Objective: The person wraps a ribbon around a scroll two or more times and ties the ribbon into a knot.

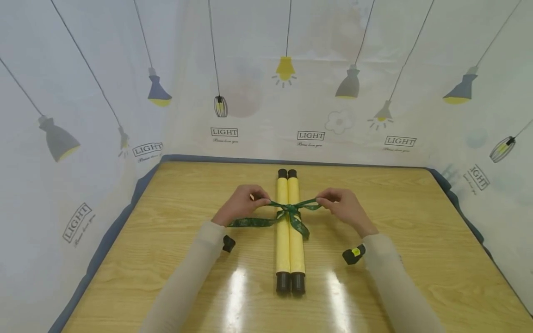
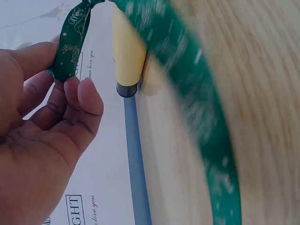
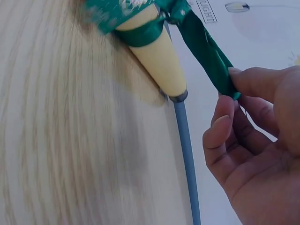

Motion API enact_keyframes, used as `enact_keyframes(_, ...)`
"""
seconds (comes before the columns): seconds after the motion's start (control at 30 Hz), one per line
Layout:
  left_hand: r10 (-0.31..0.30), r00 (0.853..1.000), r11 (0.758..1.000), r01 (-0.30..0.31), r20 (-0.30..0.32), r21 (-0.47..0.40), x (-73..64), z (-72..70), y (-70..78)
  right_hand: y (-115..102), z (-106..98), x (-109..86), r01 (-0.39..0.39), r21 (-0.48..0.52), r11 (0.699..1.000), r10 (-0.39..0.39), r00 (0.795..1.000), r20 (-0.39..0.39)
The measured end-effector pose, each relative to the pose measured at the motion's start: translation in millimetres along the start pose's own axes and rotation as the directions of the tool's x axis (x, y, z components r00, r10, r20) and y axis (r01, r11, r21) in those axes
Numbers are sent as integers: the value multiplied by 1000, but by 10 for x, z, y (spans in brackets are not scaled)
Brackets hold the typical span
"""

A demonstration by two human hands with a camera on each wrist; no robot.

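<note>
Two yellow tubes (image 1: pixel 282 245) with black end caps lie side by side on the table, pointing away from me. A green ribbon (image 1: pixel 290 209) with pale printing goes round their middle and is knotted on top in a bow. My left hand (image 1: pixel 243 203) pinches the bow's left loop between thumb and fingers. On the other side my right hand (image 1: pixel 343 206) pinches the right loop (image 3: pixel 206 51). Both loops stretch outward from the knot. One loose tail (image 2: pixel 201 112) runs left under my left wrist; the other hangs over the right tube toward me.
The wooden table (image 1: pixel 166 194) has a blue-grey strip (image 1: pixel 250 159) along its far and side edges. White sheets (image 1: pixel 258 92) printed with lamps and the word LIGHT stand around it. A black wrist device (image 1: pixel 354 254) shows beside my right sleeve.
</note>
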State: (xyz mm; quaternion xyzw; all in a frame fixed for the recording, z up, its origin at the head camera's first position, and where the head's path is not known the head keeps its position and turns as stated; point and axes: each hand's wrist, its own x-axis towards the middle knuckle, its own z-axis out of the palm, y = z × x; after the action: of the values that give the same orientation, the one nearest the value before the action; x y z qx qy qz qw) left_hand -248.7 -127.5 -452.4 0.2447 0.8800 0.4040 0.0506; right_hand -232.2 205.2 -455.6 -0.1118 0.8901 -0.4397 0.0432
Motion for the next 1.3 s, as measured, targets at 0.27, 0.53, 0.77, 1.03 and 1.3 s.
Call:
enact_keyframes(0.27, -25, 999, 1000, 25, -41, 2, 9, 38, -39, 144, -111, -99, -48, -4, 999, 48, 999, 4)
enact_keyframes(0.53, -91, 994, 996, 91, -61, -3, -36, 79, -83, 261, -133, -183, -164, 38, 986, 165, 986, -6)
enact_keyframes(0.77, -133, 990, 991, 132, -41, -21, -77, 102, -135, 348, -115, -238, -204, 32, 978, 206, 978, -41)
enact_keyframes(1.03, -135, 990, 991, 134, -30, -18, -103, 137, -202, 454, -97, -295, -246, 74, 966, 252, 965, -77)
enact_keyframes(1.3, -137, 990, 990, 136, -23, -33, -127, 138, -218, 506, -122, -327, -278, 133, 951, 287, 957, -54)
